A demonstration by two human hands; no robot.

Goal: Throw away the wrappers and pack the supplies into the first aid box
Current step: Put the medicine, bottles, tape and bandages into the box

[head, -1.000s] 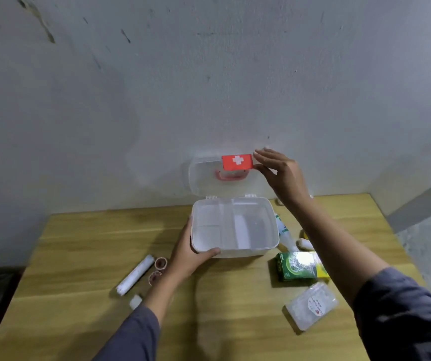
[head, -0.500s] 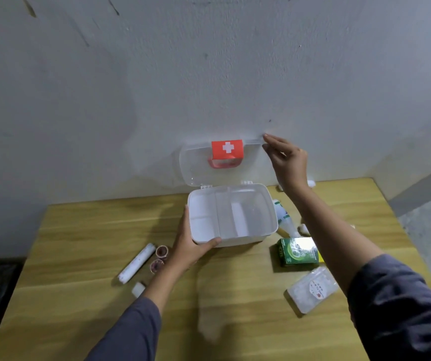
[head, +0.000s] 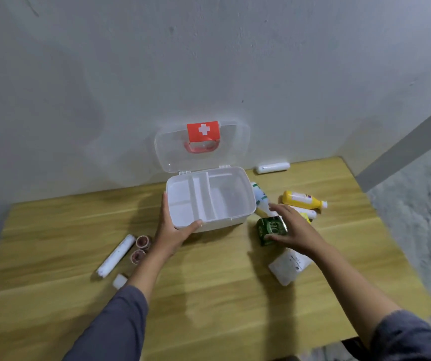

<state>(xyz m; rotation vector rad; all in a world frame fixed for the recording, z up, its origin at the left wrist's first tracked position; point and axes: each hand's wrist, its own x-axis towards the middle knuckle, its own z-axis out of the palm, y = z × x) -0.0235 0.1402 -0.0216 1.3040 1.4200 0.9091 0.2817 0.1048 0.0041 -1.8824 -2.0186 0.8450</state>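
Head view: bottles [head: 303,199] behind green box [head: 271,230]

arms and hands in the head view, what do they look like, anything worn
Both arms wear dark grey-blue long sleeves, pushed up so the forearms are bare: the left sleeve ends below the elbow, the right sleeve likewise. The left hand and right hand are bare, with no gloves, rings or watch visible.

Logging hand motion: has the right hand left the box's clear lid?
Yes. The right hand dropped from the raised clear plastic lid onto the green carton.
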